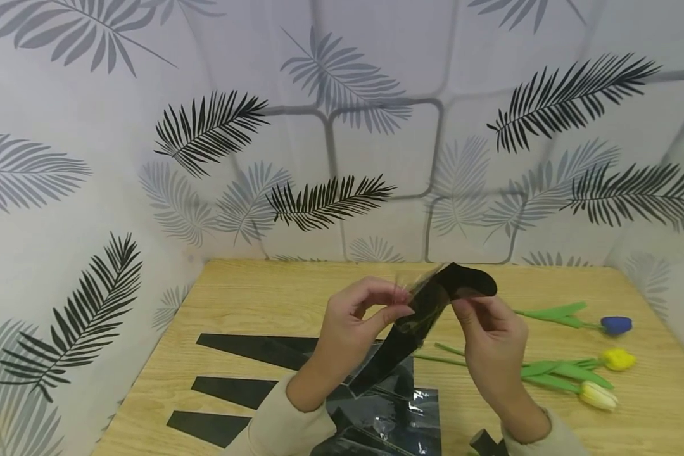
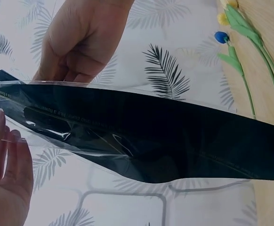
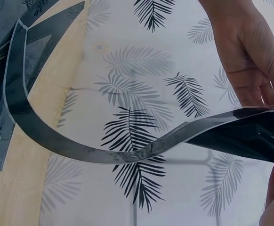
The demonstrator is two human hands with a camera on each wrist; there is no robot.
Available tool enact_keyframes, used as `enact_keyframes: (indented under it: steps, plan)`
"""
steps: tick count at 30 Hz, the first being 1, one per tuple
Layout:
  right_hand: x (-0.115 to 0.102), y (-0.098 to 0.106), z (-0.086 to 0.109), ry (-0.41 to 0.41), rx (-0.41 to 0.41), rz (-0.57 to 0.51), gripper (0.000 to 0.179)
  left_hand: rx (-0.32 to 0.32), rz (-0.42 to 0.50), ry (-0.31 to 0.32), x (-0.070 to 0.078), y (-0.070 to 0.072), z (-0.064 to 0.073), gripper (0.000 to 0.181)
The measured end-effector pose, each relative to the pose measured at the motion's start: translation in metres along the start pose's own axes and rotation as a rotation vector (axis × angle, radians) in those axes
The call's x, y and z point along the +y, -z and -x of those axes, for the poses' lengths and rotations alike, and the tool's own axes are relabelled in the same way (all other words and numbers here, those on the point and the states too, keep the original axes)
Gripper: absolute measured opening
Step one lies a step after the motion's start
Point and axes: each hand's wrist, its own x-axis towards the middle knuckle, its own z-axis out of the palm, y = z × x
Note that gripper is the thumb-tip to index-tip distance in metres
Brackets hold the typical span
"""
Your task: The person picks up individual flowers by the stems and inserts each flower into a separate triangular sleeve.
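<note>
A black flower-wrapping sleeve with a clear plastic front is held up over the table between both hands. My left hand pinches the clear film at its upper left side with thumb and fingers. On the other side my right hand pinches the black edge just below the folded-over top. Faint printed lettering runs along the sleeve in the left wrist view, where the film bulges away from the black backing. In the right wrist view, its long narrow tail curves down towards the table.
More black tapered sleeves lie on the wooden table, some in a glossy overlapping pile. At the right lie artificial tulips: a blue one, a yellow one and a white one. A small black object sits by the right sleeve cuff.
</note>
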Motion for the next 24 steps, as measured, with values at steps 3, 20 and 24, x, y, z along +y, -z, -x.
enact_keyframes:
  steps: [3,20,24]
  plan:
    - [0.001,0.001,0.000,0.019,-0.025,-0.040,0.016,-0.006,-0.051,-0.055,0.002,0.001,-0.001,0.027]
    - [0.008,0.009,0.004,0.094,-0.133,0.088,0.009,-0.129,-0.267,-0.248,-0.016,0.012,0.008,0.032]
    - [0.009,0.021,-0.003,0.076,-0.219,0.089,0.011,-0.142,-0.286,-0.261,-0.015,0.017,0.007,0.032]
